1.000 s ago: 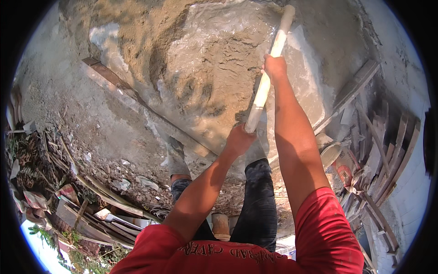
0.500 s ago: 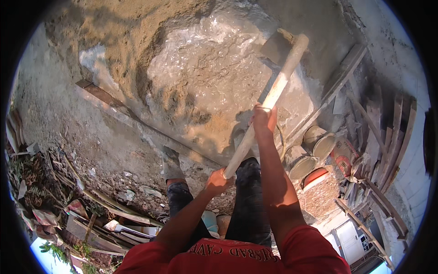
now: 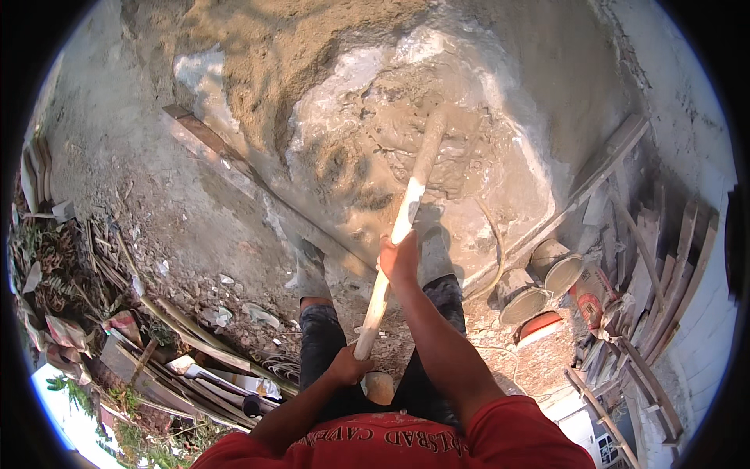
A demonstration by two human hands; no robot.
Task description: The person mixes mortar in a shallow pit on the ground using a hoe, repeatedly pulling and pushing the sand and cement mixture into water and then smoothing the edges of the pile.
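Observation:
A hoe (image 3: 412, 199) with a thick, pale wooden handle slants away from me. My left hand (image 3: 349, 366) is closed round its near end, close to my body. Farther up the handle, my right hand (image 3: 400, 256) grips it with fingers wrapped. The far end of the hoe reaches into the wet grey-brown mortar (image 3: 469, 164), and its blade is hidden there. Brown sand (image 3: 266, 70) lies heaped along the far left side of the mortar.
A wooden board (image 3: 258, 187) edges the mix on the left, another plank (image 3: 601, 164) on the right. Two buckets (image 3: 522, 306) and a crumpled bag (image 3: 591, 297) stand at the right beside stacked timber (image 3: 672, 266). Scrap wood and poles (image 3: 187, 328) lie lower left.
The hoe's head has come down from the right and back toward the middle, its blade going from sight into the mortar. Both hands have moved left and closer to my body.

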